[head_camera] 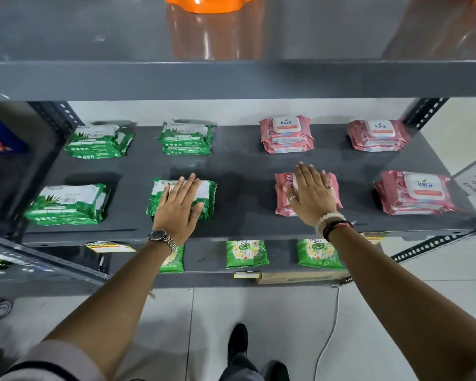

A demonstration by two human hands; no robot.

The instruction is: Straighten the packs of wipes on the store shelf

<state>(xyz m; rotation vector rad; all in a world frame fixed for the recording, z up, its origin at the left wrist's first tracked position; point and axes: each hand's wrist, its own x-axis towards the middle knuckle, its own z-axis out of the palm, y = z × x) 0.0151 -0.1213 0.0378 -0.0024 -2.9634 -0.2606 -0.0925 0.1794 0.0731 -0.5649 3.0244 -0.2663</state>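
Small stacks of wipes lie in two rows on the grey shelf (239, 171). Green packs fill the left half: back left (99, 141), back middle (186, 138), front left (66, 203), front middle (208, 195). Pink packs fill the right half: back (286, 134), back right (378, 134), front (280, 193), front right (415, 192). My left hand (177, 207) lies flat, fingers spread, on the front middle green stack. My right hand (312, 192) lies flat on the front pink stack, hiding its lid. Neither hand grips anything.
A grey shelf board (231, 78) overhangs just above, with an orange plastic item (212, 2) on it. Slotted uprights (423, 111) stand at the corners. Below, green sachets (246, 253) lie on a lower shelf. A white cable (327, 339) runs over the floor by my shoe (238, 342).
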